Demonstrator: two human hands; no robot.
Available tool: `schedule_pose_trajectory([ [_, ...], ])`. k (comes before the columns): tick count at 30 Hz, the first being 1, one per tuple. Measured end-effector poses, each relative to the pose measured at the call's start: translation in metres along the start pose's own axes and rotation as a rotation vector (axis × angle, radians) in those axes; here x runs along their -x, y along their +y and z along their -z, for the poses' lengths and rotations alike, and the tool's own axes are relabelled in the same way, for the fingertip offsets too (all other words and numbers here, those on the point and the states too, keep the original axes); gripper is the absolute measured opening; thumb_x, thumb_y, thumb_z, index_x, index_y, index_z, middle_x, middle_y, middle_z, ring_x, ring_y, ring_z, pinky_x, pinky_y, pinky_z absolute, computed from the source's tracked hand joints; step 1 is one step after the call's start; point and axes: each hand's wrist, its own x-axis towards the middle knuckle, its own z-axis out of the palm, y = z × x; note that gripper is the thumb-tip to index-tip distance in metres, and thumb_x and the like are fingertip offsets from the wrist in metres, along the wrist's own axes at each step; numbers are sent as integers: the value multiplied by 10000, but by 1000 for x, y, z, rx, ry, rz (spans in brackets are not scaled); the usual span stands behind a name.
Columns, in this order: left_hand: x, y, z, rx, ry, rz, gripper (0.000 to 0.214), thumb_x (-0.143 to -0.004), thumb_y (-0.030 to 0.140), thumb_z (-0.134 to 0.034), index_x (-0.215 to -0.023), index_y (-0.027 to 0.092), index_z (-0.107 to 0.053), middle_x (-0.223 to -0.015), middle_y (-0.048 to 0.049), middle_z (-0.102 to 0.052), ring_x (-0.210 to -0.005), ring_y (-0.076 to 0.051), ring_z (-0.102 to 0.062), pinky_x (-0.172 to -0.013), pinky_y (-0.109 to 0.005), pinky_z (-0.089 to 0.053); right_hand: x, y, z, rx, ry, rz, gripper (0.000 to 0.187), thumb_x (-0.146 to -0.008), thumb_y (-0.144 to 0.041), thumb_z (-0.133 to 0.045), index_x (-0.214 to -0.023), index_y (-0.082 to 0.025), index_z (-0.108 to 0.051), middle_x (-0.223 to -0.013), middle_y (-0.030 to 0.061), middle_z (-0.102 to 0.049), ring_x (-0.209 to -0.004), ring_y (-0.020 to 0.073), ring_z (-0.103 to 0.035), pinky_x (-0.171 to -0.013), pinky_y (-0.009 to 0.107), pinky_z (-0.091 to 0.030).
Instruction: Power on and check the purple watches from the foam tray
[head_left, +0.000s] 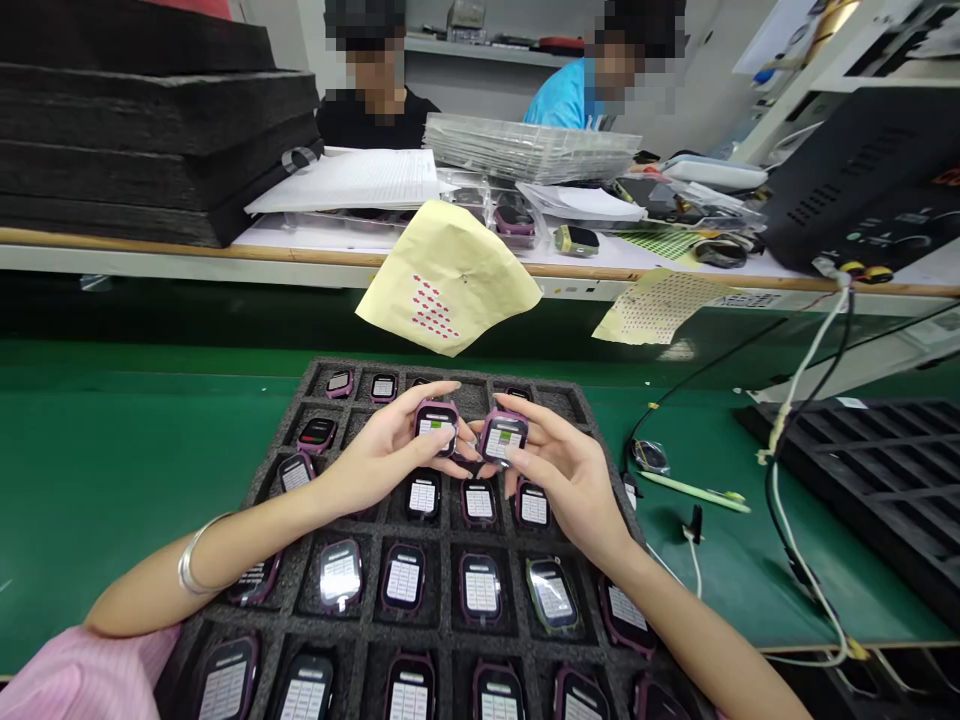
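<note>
My left hand (409, 437) is closed on a purple-framed smartwatch (436, 424) without straps, its thumb on the lit screen. A second purple smartwatch (503, 437) sits in my right hand (559, 460), gripped at its edges with the thumb at the lower screen corner. Both screens show a white grid with a green patch, and the two watches are held side by side, slightly apart. Beneath them lies a black foam tray (442, 625) with rows of compartments. Most compartments hold similar lit watches, one of them with a greenish frame (553, 595). My hands hide some compartments.
Stacked black foam trays (150, 130) stand on the shelf at left. Yellow sticker sheets (480, 270) hang over the shelf edge. At right are cables (780, 480), a green pen-like stick (694, 491) and another foam tray (885, 480). Two people sit beyond the shelf.
</note>
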Motion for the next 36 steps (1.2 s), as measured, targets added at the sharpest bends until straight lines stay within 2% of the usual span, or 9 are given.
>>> schedule_pose_trajectory([
  [4, 0, 0, 1, -6, 5, -17, 447, -847, 201, -634, -1269, 179, -487, -961, -74, -656, -878, -208, -664, -756, -376, -604, 2, -2, -2, -38, -21, -29, 506, -824, -199, -702, -1298, -236, -529, -1148, 97, -666, -766, 205, -693, -504, 270, -555],
  [10, 1, -1, 2, -50, 1, -59, 687, -730, 98, -731, -1333, 196, -415, -1029, -71, -626, -950, -206, -645, -854, -369, -568, 2, 1, 1, -59, -25, -15, 513, -820, -166, -698, -1300, -245, -534, -1158, 91, -667, -778, 190, -697, -535, 249, -560],
  [15, 1, -2, 3, -98, 30, -38, 582, -798, 163, -682, -1319, 190, -423, -973, -59, -625, -869, -188, -652, -748, -343, -599, 1, 5, 6, -98, -43, -4, 447, -851, -203, -644, -1289, -230, -555, -1166, 102, -666, -749, 205, -693, -531, 281, -564],
  [18, 1, -2, 4, -100, 2, -54, 573, -783, 127, -678, -1300, 184, -437, -974, -57, -623, -875, -186, -650, -751, -339, -604, 0, 4, 4, -50, 13, -9, 352, -898, -267, -609, -1246, -224, -590, -1093, 97, -693, -665, 189, -687, -484, 271, -545],
  [22, 1, -4, 5, -76, -29, -75, 486, -815, 145, -645, -1266, 184, -468, -964, -55, -627, -873, -179, -647, -735, -324, -611, 1, 2, 0, 17, 77, -21, 304, -892, -285, -633, -1190, -228, -620, -1034, 82, -706, -608, 173, -674, -438, 253, -516],
  [25, 0, -5, 5, -100, 19, -73, 420, -841, 222, -643, -1232, 171, -497, -921, -55, -626, -822, -174, -648, -667, -297, -613, 2, 3, 1, -16, 17, -23, 338, -890, -269, -629, -1224, -230, -600, -1076, 90, -695, -642, 181, -681, -455, 258, -522],
  [29, -3, -6, 6, -132, 67, -57, 395, -844, 277, -640, -1200, 152, -524, -836, -46, -625, -727, -168, -641, -560, -276, -596, 4, 4, 3, -77, -94, -39, 480, -842, -239, -675, -1302, -230, -540, -1152, 111, -664, -770, 233, -695, -522, 301, -557],
  [32, -4, -5, 6, -117, 88, -68, 471, -797, 231, -688, -1226, 160, -508, -893, -53, -633, -787, -178, -648, -625, -291, -601, 5, 2, 2, -69, -105, -41, 537, -832, -238, -695, -1335, -229, -505, -1180, 116, -650, -824, 241, -697, -572, 318, -578],
  [36, -2, -5, 5, -97, 66, -56, 649, -727, 131, -733, -1298, 178, -428, -958, -47, -628, -862, -176, -645, -737, -307, -594, 5, 1, 0, -14, -59, -39, 535, -833, -219, -703, -1331, -231, -507, -1151, 100, -665, -784, 217, -705, -553, 306, -589],
])
